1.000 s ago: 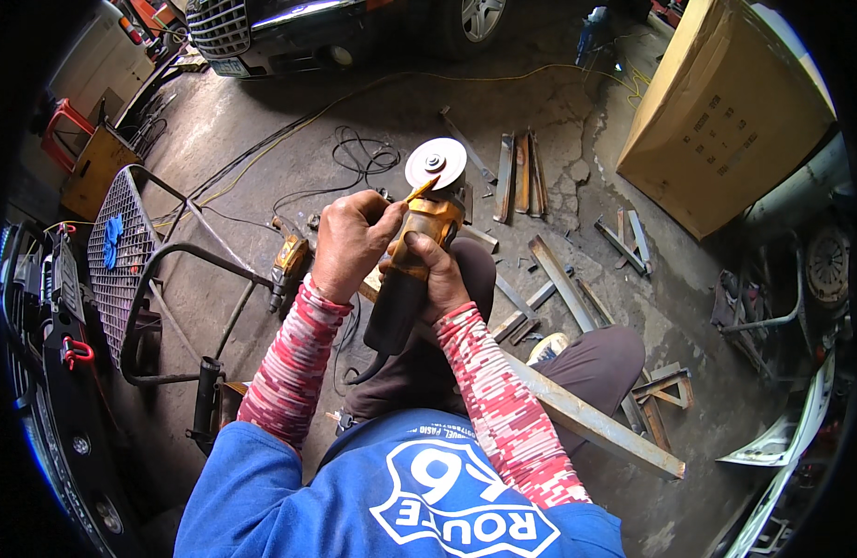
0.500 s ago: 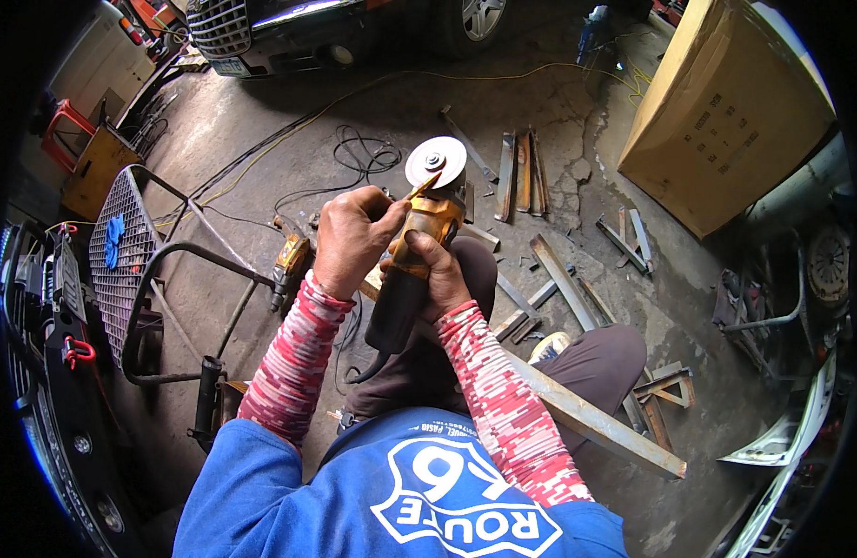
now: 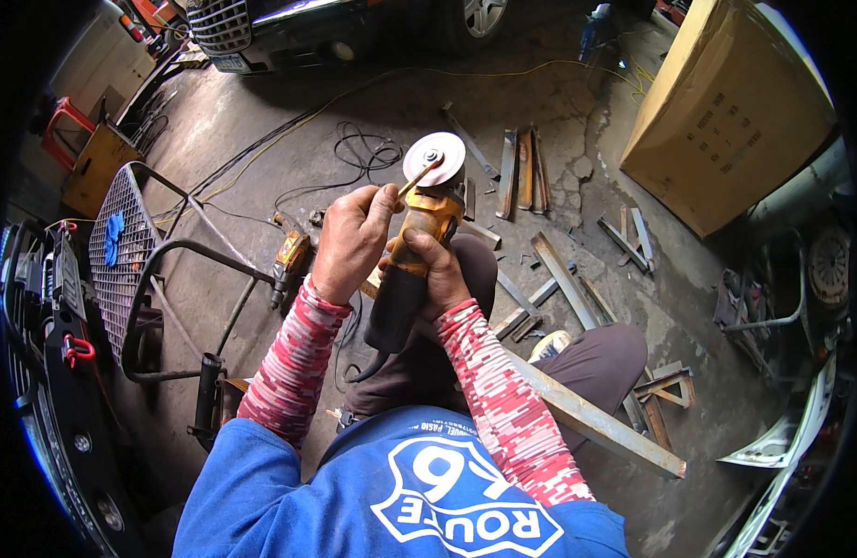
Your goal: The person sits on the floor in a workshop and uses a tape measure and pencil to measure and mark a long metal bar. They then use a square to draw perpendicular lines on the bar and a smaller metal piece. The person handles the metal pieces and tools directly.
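My right hand point(image 3: 438, 272) is wrapped around the yellow and black body of an angle grinder point(image 3: 432, 218), held upright above my lap. Its pale round disc point(image 3: 450, 149) faces me, with a metal nut at the centre. Pinched between thumb and fingers of my left hand point(image 3: 350, 244) is a thin, flat grinder wrench point(image 3: 415, 181). The wrench's far end lies over the disc's centre nut; whether its pins sit in the nut I cannot tell. A black cord leaves the grinder's lower end.
Steel angle bars point(image 3: 524, 177) and offcuts lie on the concrete floor ahead and right. A long metal bar point(image 3: 596, 420) passes beside my leg. A yellow drill point(image 3: 290, 265) and a mesh-backed metal frame point(image 3: 121, 270) are left. A cardboard box point(image 3: 717, 130) stands right.
The wrench tip has moved up and inward, from just below the disc's nut onto it. My left hand has shifted slightly; the grinder stays nearly in place.
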Motion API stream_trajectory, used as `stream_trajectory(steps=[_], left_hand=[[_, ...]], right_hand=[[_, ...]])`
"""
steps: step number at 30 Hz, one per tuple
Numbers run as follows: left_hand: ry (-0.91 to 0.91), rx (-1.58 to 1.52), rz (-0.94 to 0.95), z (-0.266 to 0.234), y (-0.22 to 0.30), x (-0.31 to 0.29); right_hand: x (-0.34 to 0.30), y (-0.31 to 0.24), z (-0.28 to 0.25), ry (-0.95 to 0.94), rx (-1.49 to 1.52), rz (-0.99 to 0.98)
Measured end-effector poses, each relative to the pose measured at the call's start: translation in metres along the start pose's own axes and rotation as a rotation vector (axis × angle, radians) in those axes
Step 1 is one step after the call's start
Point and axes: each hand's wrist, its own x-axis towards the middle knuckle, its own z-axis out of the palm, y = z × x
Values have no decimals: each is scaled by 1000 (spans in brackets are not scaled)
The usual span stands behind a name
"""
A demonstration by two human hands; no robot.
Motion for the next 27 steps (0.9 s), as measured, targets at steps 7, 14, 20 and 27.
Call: stream_trajectory(steps=[7,14,20,27], left_hand=[[-79,-26,-67,1,-4,2],[-34,42,-28,2,0,5],[-34,53,-21,2,0,4],[-10,114,12,3,-1,6]], right_hand=[[-3,-1,1,-11,36,-30],[0,0,-1,-40,65,-16],[-1,0,-1,-31,83,-10],[-1,0,-3,-17,84,-5]])
